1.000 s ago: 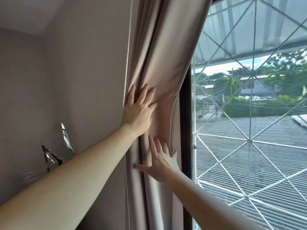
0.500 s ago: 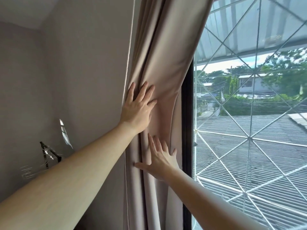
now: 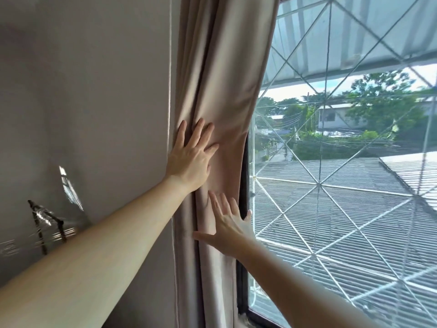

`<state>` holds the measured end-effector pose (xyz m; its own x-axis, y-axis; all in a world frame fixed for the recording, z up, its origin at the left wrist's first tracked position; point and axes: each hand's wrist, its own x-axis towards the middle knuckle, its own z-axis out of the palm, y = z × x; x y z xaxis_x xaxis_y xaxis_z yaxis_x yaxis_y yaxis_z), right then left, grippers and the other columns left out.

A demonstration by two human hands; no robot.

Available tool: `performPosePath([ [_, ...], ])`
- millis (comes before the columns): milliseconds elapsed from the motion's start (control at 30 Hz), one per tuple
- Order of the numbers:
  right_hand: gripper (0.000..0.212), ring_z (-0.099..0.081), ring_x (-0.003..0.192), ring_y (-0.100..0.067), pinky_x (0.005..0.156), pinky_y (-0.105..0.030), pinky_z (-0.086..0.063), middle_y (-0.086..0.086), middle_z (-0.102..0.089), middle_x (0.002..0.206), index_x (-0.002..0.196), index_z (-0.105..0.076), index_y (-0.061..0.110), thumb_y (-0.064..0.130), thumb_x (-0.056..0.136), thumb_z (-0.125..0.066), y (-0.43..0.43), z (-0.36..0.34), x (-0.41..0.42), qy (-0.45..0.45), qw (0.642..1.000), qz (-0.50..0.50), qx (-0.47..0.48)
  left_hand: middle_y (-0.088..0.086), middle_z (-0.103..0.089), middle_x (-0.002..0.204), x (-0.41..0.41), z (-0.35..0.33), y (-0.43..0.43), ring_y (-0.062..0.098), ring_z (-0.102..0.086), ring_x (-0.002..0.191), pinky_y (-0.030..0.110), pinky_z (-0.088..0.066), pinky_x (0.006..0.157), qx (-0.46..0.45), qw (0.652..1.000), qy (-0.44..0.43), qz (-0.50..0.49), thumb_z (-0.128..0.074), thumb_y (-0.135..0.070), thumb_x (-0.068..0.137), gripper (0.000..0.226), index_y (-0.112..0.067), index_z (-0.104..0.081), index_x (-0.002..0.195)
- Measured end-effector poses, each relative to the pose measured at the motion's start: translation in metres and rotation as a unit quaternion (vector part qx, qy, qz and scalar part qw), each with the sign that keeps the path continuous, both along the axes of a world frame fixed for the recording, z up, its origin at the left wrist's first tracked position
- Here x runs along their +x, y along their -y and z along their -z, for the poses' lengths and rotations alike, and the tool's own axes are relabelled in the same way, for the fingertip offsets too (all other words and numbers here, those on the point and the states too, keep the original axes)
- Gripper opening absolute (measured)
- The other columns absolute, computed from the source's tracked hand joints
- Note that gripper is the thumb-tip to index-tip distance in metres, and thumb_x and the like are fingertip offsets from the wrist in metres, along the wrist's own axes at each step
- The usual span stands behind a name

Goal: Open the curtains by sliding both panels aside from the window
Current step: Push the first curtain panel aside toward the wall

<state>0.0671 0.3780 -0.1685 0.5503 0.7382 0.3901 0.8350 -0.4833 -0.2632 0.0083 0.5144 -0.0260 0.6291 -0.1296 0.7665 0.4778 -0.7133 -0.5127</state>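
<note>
Beside the grey wall (image 3: pixel 94 91) we press both flat, unclenched hands, left hand (image 3: pixel 190 159) and right hand (image 3: pixel 230 229), on the soft, light curtain panel (image 3: pixel 227 67), best gripped by its bunched folds

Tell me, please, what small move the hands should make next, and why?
Probably lift both hands off. The left hand and right hand lie flat on the curtain, which is bunched beside the wall, and the window here is uncovered.
</note>
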Motion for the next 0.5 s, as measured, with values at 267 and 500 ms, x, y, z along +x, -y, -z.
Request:
performPosePath([
  [267, 0.120, 0.010, 0.164, -0.033, 0.120, -0.080, -0.004, 0.000, 0.016, 0.179, 0.162, 0.025, 0.042, 0.091, 0.081, -0.049, 0.076, 0.003, 0.001, -0.004, 0.999, 0.022, -0.024, 0.010, -0.024, 0.178, -0.003, 0.008, 0.062, 0.035, -0.009, 0.167, 0.065, 0.005, 0.130, -0.020, 1.000, -0.003, 0.020, -0.070, -0.039, 0.091, 0.061, -0.031, -0.061, 0.150],
  [500, 0.118, 0.010, 0.164, -0.032, 0.119, -0.081, -0.003, -0.001, 0.016, 0.179, 0.161, 0.025, 0.044, 0.091, 0.082, -0.049, 0.150, 0.003, 0.002, 0.016, 0.998, 0.052, -0.034, 0.012, -0.023, 0.178, -0.005, 0.007, 0.128, 0.036, -0.007, 0.167, 0.064, 0.006, 0.130, -0.034, 0.999, -0.004, 0.030, -0.065, -0.043, 0.095, 0.062, -0.031, -0.055, 0.155],
])
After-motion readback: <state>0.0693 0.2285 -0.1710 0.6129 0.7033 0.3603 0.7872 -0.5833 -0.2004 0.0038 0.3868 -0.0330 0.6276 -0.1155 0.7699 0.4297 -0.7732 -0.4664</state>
